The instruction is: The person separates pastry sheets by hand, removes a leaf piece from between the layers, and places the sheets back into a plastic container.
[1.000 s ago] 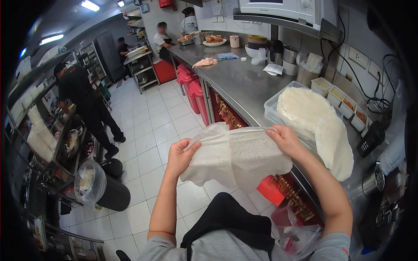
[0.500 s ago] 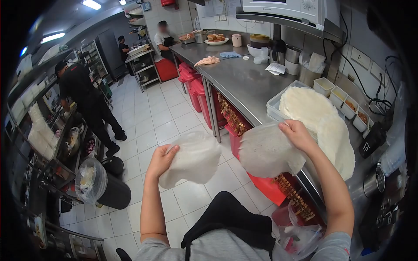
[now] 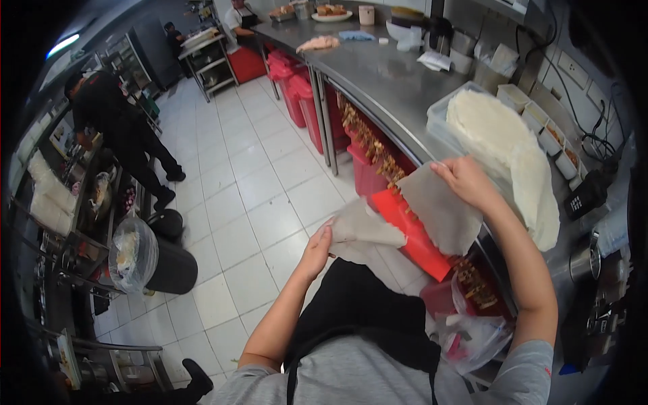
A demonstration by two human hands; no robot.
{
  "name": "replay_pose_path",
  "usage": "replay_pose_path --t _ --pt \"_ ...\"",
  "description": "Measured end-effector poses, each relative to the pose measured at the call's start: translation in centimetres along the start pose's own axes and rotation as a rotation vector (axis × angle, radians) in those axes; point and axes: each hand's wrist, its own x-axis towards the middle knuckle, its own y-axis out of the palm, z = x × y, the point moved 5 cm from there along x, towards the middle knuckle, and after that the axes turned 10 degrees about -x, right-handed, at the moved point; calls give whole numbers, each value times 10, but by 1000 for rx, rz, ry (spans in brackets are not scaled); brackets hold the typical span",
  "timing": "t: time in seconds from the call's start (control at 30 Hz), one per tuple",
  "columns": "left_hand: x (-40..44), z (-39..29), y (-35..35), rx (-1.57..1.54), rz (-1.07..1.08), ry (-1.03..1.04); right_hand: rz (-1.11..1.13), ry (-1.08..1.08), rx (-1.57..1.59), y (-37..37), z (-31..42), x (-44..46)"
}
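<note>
Low in front of my apron, my left hand (image 3: 317, 250) pinches the edge of a thin, pale wrapper sheet (image 3: 368, 226), which stretches to the right of it. My right hand (image 3: 466, 181), higher up by the counter edge, grips the top corner of another thin sheet (image 3: 442, 209) that hangs down. The two sheets are apart. Beyond my right hand, a thick stack of white round sheets (image 3: 493, 128) lies in a clear plastic tub (image 3: 442, 111), with part of the stack draped over the side.
The steel counter (image 3: 378, 74) runs away ahead, with small food containers (image 3: 540, 121) at its right. Pink bins (image 3: 314, 118) stand below. A person in black (image 3: 111, 108) bends over shelves at left, near a lined trash bin (image 3: 172, 263). Other people are farther back.
The sheets, at first together, have come apart. My left hand has since moved right and nearer my body with its sheet, whose edge now folds. The view has tilted down.
</note>
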Motion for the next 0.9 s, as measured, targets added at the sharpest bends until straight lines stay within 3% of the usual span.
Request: replay_pose_path --t 0.13,0.17,0.27,0.4,0.47,0.57,0.63,0.73,0.83,0.9 --pt "-44 71 -24 -490 -314 -353 75 62 -67 3 21 3" --pt "-54 93 -32 -541 -294 -405 73 38 -92 2 30 5" --pt "-73 121 -61 63 -318 -373 41 -9 -4 15 47 16" --pt "-45 99 -61 -42 -159 -168 11 14 191 37 57 29" --pt "-25 90 -48 -234 -93 -209 -103 29 324 50 51 30" --pt "-9 45 -1 -494 12 -241 -25 100 714 76 38 25" --pt "-7 28 22 -683 101 -319 -11 147 696 75 27 22" --pt "-17 21 26 -876 186 -213 -66 227 735 55 26 15" --pt "-39 65 -3 -816 82 -289 -42 262 607 49 22 13" --pt "-58 105 -30 -747 32 -476 34 228 457 57 25 15"
